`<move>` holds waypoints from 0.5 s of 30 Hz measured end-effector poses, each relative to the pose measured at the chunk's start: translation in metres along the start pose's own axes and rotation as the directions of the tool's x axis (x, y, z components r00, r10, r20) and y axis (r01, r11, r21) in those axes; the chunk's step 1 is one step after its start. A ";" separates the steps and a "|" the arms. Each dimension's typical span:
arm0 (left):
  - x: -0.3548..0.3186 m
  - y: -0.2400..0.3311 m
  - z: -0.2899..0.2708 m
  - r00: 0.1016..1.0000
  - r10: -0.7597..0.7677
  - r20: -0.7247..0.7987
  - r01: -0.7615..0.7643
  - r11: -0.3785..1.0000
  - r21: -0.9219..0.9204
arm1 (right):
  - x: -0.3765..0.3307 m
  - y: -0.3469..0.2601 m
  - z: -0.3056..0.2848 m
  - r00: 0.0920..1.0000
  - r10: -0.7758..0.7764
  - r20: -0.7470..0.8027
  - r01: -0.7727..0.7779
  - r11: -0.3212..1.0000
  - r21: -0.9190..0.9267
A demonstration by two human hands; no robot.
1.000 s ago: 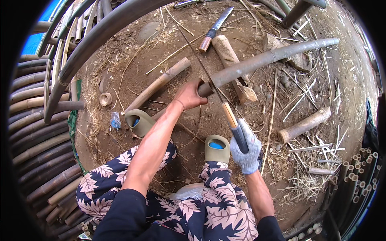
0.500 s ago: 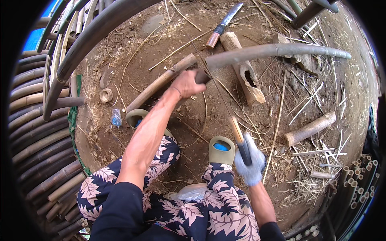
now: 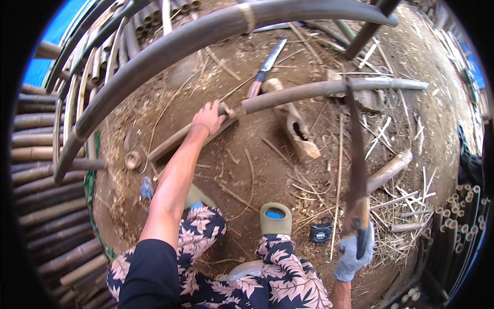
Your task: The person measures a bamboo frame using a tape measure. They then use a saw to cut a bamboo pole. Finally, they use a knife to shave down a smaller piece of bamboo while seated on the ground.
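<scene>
Dark bamboo, one long pole [image 3: 170,46], arches across the upper left of the frame, seemingly part of a rack. Bamboo stack [image 3: 43,180] fills the left edge, lengths laid roughly parallel, likely for tidy storage.

Grey pole [image 3: 298,95] lies across upper centre, over a hollowed log [image 3: 296,131] and near a wood block [image 3: 368,98]; looks propped so its near end clears the ground. Nothing holds it.

Saw [image 3: 356,149] stands right of centre, blade pointing up the frame and overlapping the grey pole; contact can't be told. Gloved right hand [image 3: 356,252], lower right, has its fingers wrapped round the handle, apparently keeping the blade off to the side.

Dark short piece [image 3: 223,109], left of centre, sits under the bare left hand [image 3: 208,119], alongside a pale piece [image 3: 228,123]. Left fingers bend over it, close together; palm down, so can't tell if they grip or just rest.

Knife [image 3: 267,64], upper centre, lies on the ground beside the log, probably parked within reach. Tape measure [image 3: 320,232], lower right of centre, near the right foot. Bamboo ring [image 3: 133,159], left, loose on the ground.
</scene>
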State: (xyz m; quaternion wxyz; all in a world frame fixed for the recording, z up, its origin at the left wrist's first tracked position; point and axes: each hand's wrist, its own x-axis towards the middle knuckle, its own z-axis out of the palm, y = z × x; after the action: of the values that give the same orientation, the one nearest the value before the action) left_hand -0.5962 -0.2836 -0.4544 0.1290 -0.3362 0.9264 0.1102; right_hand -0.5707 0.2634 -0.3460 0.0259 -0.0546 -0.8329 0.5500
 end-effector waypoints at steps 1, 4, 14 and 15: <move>0.006 -0.001 0.011 0.999 -0.033 -0.018 0.033 0.999 -0.037 | 0.003 0.007 -0.017 0.997 -0.035 -0.070 0.032 0.999 -0.037; 0.030 0.005 0.022 0.965 -0.058 -0.255 -0.038 0.934 -0.355 | 0.018 0.030 -0.051 0.956 -0.191 -0.223 0.135 0.960 -0.243; -0.007 0.157 -0.025 0.879 0.418 0.228 -0.423 0.906 -0.029 | 0.045 0.165 -0.060 0.982 0.079 -0.174 -0.187 0.584 -0.790; -0.014 0.160 -0.023 0.859 0.451 0.242 -0.449 0.891 -0.066 | 0.041 0.156 -0.045 0.978 -0.207 -0.017 0.108 0.575 -0.811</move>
State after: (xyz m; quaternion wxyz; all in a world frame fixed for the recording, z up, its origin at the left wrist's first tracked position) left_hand -0.6939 -0.1619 -0.4092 0.2147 -0.0945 0.9549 0.1821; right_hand -0.5972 0.3699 -0.4730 0.0928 -0.0163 -0.9900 0.1052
